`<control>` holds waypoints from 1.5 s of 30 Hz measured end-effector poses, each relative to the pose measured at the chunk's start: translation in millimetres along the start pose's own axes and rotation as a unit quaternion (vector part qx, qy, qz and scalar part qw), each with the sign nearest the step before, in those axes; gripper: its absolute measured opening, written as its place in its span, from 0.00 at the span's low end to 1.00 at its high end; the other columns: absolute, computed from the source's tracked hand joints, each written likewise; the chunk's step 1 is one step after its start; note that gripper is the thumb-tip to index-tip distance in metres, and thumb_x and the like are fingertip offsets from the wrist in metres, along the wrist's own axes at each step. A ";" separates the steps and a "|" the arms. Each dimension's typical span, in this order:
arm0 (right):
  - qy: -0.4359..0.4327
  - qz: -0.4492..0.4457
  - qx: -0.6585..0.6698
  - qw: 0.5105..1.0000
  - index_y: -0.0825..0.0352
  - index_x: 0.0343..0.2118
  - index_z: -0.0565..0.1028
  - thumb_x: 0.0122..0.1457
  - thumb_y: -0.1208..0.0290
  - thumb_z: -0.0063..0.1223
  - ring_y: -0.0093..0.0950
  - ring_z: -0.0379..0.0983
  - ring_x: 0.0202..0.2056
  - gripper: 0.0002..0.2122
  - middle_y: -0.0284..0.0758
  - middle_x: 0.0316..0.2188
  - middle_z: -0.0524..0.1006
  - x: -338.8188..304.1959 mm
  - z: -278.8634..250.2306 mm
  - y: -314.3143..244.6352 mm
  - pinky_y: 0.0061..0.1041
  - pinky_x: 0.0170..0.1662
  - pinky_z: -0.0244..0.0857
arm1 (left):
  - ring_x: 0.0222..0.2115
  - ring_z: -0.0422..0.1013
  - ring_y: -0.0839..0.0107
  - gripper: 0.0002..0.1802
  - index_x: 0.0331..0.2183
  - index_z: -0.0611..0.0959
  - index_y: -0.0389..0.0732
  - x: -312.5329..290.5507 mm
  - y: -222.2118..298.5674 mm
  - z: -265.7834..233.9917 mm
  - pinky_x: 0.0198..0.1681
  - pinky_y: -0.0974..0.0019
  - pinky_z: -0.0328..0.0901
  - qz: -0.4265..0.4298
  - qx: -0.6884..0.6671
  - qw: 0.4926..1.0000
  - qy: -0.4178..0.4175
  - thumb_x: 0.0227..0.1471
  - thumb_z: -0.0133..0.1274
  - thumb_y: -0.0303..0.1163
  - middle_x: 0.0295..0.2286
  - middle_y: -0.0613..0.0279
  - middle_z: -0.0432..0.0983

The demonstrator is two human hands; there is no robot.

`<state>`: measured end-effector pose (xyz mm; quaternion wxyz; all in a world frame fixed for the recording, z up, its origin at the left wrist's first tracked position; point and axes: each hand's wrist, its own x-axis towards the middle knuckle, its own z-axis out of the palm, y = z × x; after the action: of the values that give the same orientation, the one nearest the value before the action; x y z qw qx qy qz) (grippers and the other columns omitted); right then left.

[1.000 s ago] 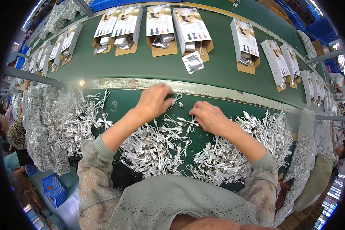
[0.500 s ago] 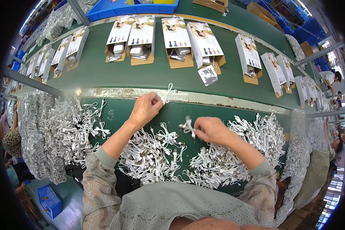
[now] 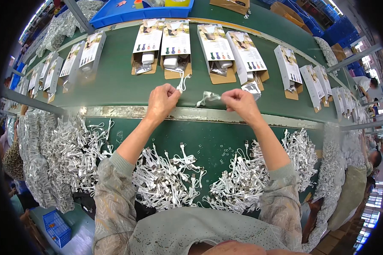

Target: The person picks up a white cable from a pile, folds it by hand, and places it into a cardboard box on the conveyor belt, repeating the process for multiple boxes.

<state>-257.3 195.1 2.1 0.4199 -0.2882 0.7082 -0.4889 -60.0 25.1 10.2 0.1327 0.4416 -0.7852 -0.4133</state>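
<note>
My left hand (image 3: 162, 102) is closed in a pinch over the green belt's near edge. From its fingertips a looped white charging cable (image 3: 182, 81) points up, close to the open lower end of a printed white box (image 3: 175, 42). To the right, my right hand (image 3: 242, 105) is also closed, pinching another bundled white cable (image 3: 208, 97) that is blurred by motion. Just beyond that hand lies a silver packet (image 3: 252, 90), sticking out of a second open box (image 3: 246, 53). White items and silver packets show inside several boxes.
Bundled white cables lie in a middle heap (image 3: 168, 180), a right heap (image 3: 242, 182) and a left heap (image 3: 78, 153). A worn metal rail (image 3: 127, 111) separates belt and worktable. Beyond the belt sits a blue tray (image 3: 140, 12). Grey posts (image 3: 34, 101) rise at the sides.
Both hands have moved forward over the rail toward the boxes, each keeping a cable. My right hand has left the space above the heap. The row of boxes has shifted right.
</note>
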 end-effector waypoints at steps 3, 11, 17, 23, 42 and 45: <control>0.112 -0.023 0.116 0.987 0.74 0.31 0.75 0.51 0.70 0.56 0.18 0.70 0.23 0.11 0.32 0.23 0.75 19.1 -10.0 2.3 0.16 0.27 0.69 | 0.22 0.72 0.53 0.15 0.20 0.80 0.33 27.4 -2.8 22.3 0.30 0.56 0.66 0.016 0.025 0.999 0.032 0.42 0.51 0.37 0.18 0.50 0.75; 0.299 -0.052 -0.069 0.950 0.73 0.29 0.77 0.48 0.66 0.53 0.27 0.75 0.23 0.13 0.40 0.21 0.77 78.2 -26.9 35.2 0.25 0.29 0.68 | 0.30 0.73 0.47 0.13 0.23 0.83 0.37 91.7 19.6 83.2 0.37 0.52 0.67 -0.013 0.060 0.997 0.046 0.41 0.52 0.37 0.25 0.43 0.76; 0.367 -0.152 -0.349 0.849 0.71 0.36 0.74 0.52 0.69 0.53 0.43 0.72 0.34 0.11 0.45 0.31 0.76 91.1 -38.6 53.7 0.38 0.39 0.65 | 0.32 0.74 0.54 0.13 0.35 0.79 0.32 64.7 29.7 87.7 0.38 0.58 0.66 0.137 0.046 0.990 0.003 0.47 0.50 0.30 0.28 0.47 0.77; 0.169 -0.318 -0.466 0.808 0.65 0.36 0.72 0.48 0.80 0.47 0.40 0.69 0.38 0.10 0.40 0.34 0.70 33.9 -32.9 45.7 0.37 0.39 0.66 | 0.35 0.71 0.51 0.10 0.34 0.78 0.35 2.0 13.6 44.6 0.39 0.54 0.65 0.206 0.081 0.975 -0.025 0.46 0.49 0.27 0.31 0.48 0.76; 0.194 -0.095 -0.191 0.957 0.70 0.20 0.78 0.46 0.66 0.49 0.45 0.73 0.24 0.11 0.48 0.19 0.75 67.1 32.4 6.5 0.37 0.33 0.67 | 0.35 0.69 0.59 0.08 0.30 0.80 0.40 -117.8 -18.8 -13.7 0.39 0.60 0.66 0.319 0.263 0.844 -0.343 0.42 0.54 0.27 0.29 0.58 0.72; 0.245 -0.070 -0.217 0.943 0.70 0.18 0.78 0.45 0.67 0.48 0.48 0.73 0.24 0.11 0.49 0.18 0.74 84.6 34.4 8.3 0.40 0.33 0.67 | 0.36 0.69 0.59 0.09 0.30 0.80 0.40 -121.9 -20.4 -23.8 0.40 0.60 0.66 0.326 0.283 0.839 -0.333 0.41 0.54 0.26 0.29 0.59 0.72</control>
<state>-267.8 113.2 -38.0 0.1259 -0.2926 0.8559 -0.4073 35.6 104.8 28.4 -0.1400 0.0144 -0.9634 -0.2283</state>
